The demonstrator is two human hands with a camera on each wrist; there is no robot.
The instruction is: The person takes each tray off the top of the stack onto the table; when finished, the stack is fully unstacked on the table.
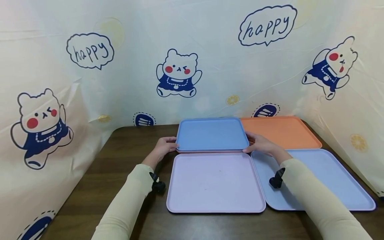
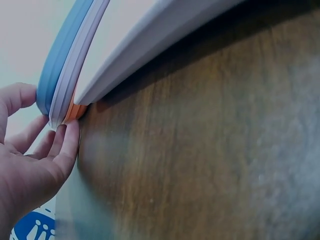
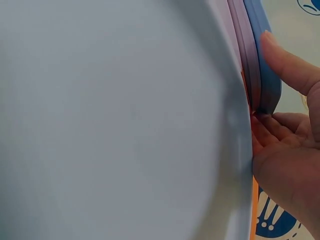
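Note:
A stack of small rectangular trays stands at the back middle of the table, a blue tray (image 1: 212,135) on top and a lilac-pink tray (image 2: 68,72) directly beneath it. My left hand (image 1: 164,146) holds the stack's left edge near the front corner; its thumb is against the blue rim and its fingers reach under the lilac-pink tray. At the opposite end my right hand (image 1: 261,144) grips the edge, thumb on the blue side wall and fingers curled below. An orange layer (image 2: 75,111) shows under the stack in the left wrist view.
In front of the stack lies a large pale lilac tray (image 1: 216,183). A large light-blue tray (image 1: 324,180) lies right of it, under my right forearm. An orange tray (image 1: 282,131) sits at the back right. Behind the wooden table (image 1: 120,160) hangs a printed cloth (image 1: 132,80).

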